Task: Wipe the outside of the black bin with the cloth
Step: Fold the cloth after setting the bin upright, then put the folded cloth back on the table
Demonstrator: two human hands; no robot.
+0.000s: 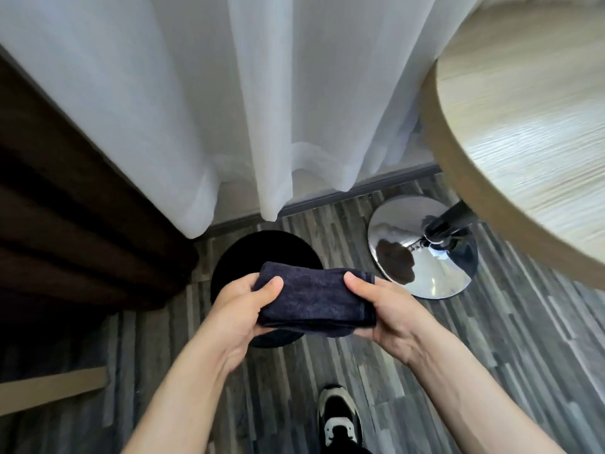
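Observation:
A round black bin [258,249] stands on the floor below me, close to the curtains; I look down into its dark opening. Above it I hold a folded dark navy cloth [314,298] flat between both hands. My left hand [244,304] grips the cloth's left end with the thumb on top. My right hand [383,309] grips its right end the same way. The cloth and my hands cover the bin's near side, and its outer wall barely shows.
White sheer curtains [262,109] hang behind the bin, a dark brown drape [65,231] to the left. A round wooden table [530,126] on a chrome pedestal base [422,253] stands right. My shoe [339,417] is on the striped grey floor.

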